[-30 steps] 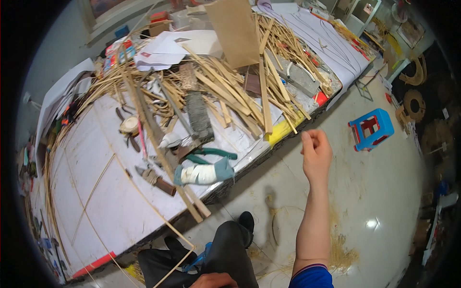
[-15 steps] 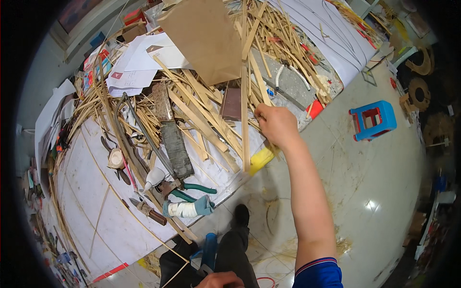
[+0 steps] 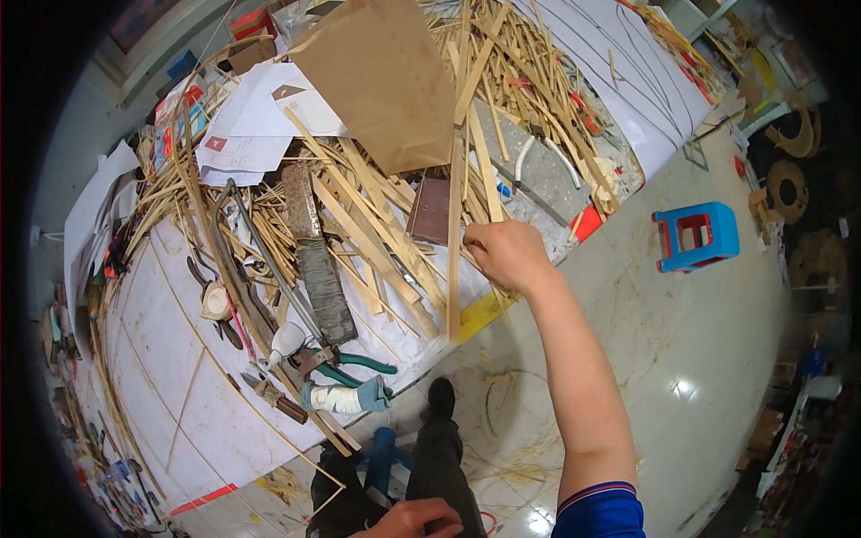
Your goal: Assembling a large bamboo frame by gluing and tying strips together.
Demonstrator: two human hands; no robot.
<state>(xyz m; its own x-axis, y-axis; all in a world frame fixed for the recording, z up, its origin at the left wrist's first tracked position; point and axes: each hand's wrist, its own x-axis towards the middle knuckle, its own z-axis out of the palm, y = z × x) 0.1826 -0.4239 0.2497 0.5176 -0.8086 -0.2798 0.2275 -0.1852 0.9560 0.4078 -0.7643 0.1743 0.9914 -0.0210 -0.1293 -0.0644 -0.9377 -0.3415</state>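
a heap of bamboo strips [image 3: 395, 224] covers the far part of the surface [image 3: 161, 394], with a paper bag [image 3: 386, 81] on top. pliers [image 3: 345, 363] lie near the front edge. a stool [image 3: 695, 235] stands on the floor to the right.

Right arm enters from the lower right of the frame, blue sleeve with a red-and-white striped cuff at the bottom edge, forearm bare and stretched nearly straight up toward frame centre. Right hand [image 3: 504, 254] sits just right of centre, back of hand toward the camera, knuckles up, fingers curled inward to the left in a closed pinch; fingertips themselves are hidden behind the hand. Wrist roughly in line with the forearm, slight bend left. Left hand [image 3: 408, 518] shows only partly at the bottom edge, centre, low by the person's legs, fingers loosely bent, palm side not visible.
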